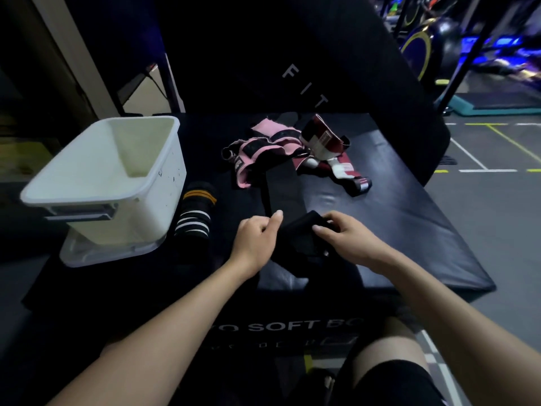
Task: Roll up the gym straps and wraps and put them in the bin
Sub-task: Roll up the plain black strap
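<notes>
Both hands on the black strap [282, 183]: right hand [348, 238] pinching its folded end, left hand [257, 237] curled, gripping beside it.

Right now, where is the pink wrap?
In the head view, the pink wrap lies unrolled at the far middle of the black mat, left of the maroon wrap, right of the white bin.

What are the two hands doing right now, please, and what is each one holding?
Left hand: fingers curled, pinching the edge of the black strap.
Right hand: gripping the folded end of the same black strap.
</notes>
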